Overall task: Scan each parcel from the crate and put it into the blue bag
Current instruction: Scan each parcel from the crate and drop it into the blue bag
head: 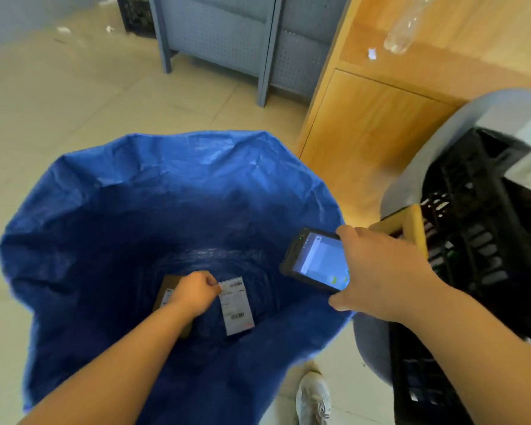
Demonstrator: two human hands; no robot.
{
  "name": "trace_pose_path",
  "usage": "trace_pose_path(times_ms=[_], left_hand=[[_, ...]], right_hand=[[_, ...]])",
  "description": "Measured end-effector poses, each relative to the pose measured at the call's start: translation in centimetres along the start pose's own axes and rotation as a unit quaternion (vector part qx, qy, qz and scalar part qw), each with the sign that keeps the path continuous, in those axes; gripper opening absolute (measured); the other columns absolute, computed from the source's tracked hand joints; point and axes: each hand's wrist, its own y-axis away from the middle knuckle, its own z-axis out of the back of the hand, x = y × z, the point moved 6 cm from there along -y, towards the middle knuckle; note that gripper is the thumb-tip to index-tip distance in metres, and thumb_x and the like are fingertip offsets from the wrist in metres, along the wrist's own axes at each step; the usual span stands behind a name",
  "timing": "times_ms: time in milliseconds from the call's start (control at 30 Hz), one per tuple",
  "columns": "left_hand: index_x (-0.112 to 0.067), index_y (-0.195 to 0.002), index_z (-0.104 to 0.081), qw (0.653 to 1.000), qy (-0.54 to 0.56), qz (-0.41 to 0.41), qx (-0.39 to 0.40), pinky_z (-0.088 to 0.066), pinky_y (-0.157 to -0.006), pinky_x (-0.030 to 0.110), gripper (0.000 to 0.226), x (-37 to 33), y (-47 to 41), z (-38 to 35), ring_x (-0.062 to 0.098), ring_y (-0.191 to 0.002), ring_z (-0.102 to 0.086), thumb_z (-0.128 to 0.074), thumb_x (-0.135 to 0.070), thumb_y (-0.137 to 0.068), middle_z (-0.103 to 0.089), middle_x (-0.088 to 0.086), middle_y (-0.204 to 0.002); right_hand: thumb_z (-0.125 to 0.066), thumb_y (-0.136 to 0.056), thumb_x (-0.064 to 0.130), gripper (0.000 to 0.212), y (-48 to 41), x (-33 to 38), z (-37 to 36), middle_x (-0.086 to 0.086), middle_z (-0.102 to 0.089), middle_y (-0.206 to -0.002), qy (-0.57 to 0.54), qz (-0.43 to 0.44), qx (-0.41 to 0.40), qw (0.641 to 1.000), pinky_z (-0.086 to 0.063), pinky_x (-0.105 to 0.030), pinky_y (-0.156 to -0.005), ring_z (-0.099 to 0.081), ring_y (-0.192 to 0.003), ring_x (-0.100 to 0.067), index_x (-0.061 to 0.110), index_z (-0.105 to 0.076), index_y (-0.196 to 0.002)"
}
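The blue bag stands wide open on the floor below me. My left hand reaches deep inside it, fingers pinched on the top corner of a flat parcel with a white label. A brown cardboard parcel lies at the bag's bottom, partly hidden under that hand. My right hand holds a black handheld scanner over the bag's right rim, its screen lit and facing up. The black crate stands at the right; its contents are not visible.
The crate rests on a grey chair with a yellow wooden piece at its edge. A wooden cabinet with a plastic bottle stands behind. Grey metal shelving is farther back. My shoe touches the bag's near side.
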Motion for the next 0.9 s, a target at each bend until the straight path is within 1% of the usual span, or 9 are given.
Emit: trace_pose_path(times_ms=[200,333,400,467,533,667,767,833,900], left_hand=[[-0.020,-0.087,-0.067,0.991,0.060,-0.117,-0.032,-0.048,-0.084,0.030,0.010,-6.8,8.1,2.0,0.017,-0.094,-0.063,-0.067,-0.029,-0.088,-0.069,-0.001,-0.095],[-0.020,-0.087,-0.069,0.975,0.119,-0.184,-0.040,-0.046,-0.072,0.024,0.007,-12.2,14.5,2.1,0.015,-0.086,-0.065,-0.067,-0.027,-0.088,-0.068,-0.003,-0.088],[-0.022,-0.085,-0.069,0.964,0.150,-0.216,-0.044,-0.049,-0.074,0.027,0.004,-15.2,17.5,1.7,0.016,-0.084,-0.066,-0.068,-0.024,-0.088,-0.070,-0.003,-0.086],[-0.021,-0.083,-0.070,0.956,0.157,-0.245,-0.041,-0.051,-0.078,0.031,0.006,-18.4,20.6,0.7,0.015,-0.083,-0.066,-0.067,-0.021,-0.088,-0.071,-0.004,-0.085],[-0.020,-0.084,-0.071,0.949,0.154,-0.274,-0.028,-0.052,-0.079,0.031,0.007,-21.6,23.3,-0.9,0.011,-0.084,-0.067,-0.066,-0.020,-0.089,-0.071,-0.005,-0.084],[-0.024,-0.094,-0.071,0.932,0.140,-0.333,0.006,-0.051,-0.082,0.029,0.008,-27.5,27.8,-5.2,0.007,-0.087,-0.064,-0.065,-0.027,-0.089,-0.070,-0.008,-0.087],[-0.028,-0.101,-0.065,0.926,0.124,-0.356,0.018,-0.047,-0.077,0.018,0.012,-31.4,29.6,-8.9,0.000,-0.089,-0.060,-0.064,-0.029,-0.089,-0.065,-0.013,-0.094],[-0.030,-0.105,-0.057,0.921,0.110,-0.373,0.013,-0.042,-0.070,0.010,0.019,-33.9,29.8,-11.1,0.000,-0.091,-0.059,-0.066,-0.026,-0.089,-0.060,-0.018,-0.098],[-0.029,-0.109,-0.052,0.919,0.090,-0.384,0.000,-0.039,-0.069,0.006,0.026,-36.0,29.2,-13.0,0.000,-0.094,-0.054,-0.067,-0.023,-0.089,-0.053,-0.020,-0.102]], right_hand=[[-0.074,-0.061,0.052,0.067,8.9,-5.0,2.1,0.007,-0.053,-0.098,-0.064,-0.059,-0.052,0.995,-0.051,-0.035,-0.070,-0.056,-0.086,-0.019,0.024,-0.042,-0.112],[-0.076,-0.062,0.057,0.076,15.0,-9.3,2.1,0.005,-0.053,-0.108,-0.115,-0.103,-0.080,0.985,-0.050,-0.037,-0.073,-0.055,-0.092,-0.022,0.025,-0.038,-0.121],[-0.076,-0.065,0.058,0.081,18.1,-11.6,1.8,0.004,-0.052,-0.116,-0.143,-0.128,-0.096,0.977,-0.050,-0.037,-0.078,-0.055,-0.099,-0.022,0.025,-0.036,-0.127],[-0.075,-0.067,0.059,0.085,21.3,-14.2,1.3,0.005,-0.051,-0.120,-0.171,-0.154,-0.116,0.966,-0.050,-0.036,-0.079,-0.054,-0.100,-0.021,0.025,-0.034,-0.132],[-0.076,-0.067,0.059,0.083,24.3,-16.8,0.4,0.005,-0.052,-0.116,-0.201,-0.186,-0.138,0.952,-0.052,-0.037,-0.076,-0.055,-0.094,-0.021,0.025,-0.035,-0.130],[-0.080,-0.063,0.056,0.086,29.4,-22.1,-2.3,0.004,-0.057,-0.118,-0.261,-0.258,-0.179,0.913,-0.052,-0.042,-0.078,-0.058,-0.097,-0.023,0.027,-0.037,-0.131],[-0.081,-0.064,0.055,0.091,32.2,-25.9,-4.5,0.005,-0.056,-0.117,-0.291,-0.312,-0.192,0.884,-0.049,-0.037,-0.074,-0.055,-0.094,-0.021,0.026,-0.035,-0.137],[-0.081,-0.064,0.053,0.089,33.6,-28.0,-5.7,0.004,-0.055,-0.115,-0.305,-0.339,-0.201,0.867,-0.045,-0.034,-0.069,-0.052,-0.090,-0.020,0.024,-0.037,-0.135],[-0.082,-0.062,0.052,0.087,34.4,-29.7,-6.6,0.002,-0.057,-0.116,-0.308,-0.360,-0.216,0.854,-0.044,-0.033,-0.068,-0.052,-0.090,-0.020,0.022,-0.039,-0.132]])
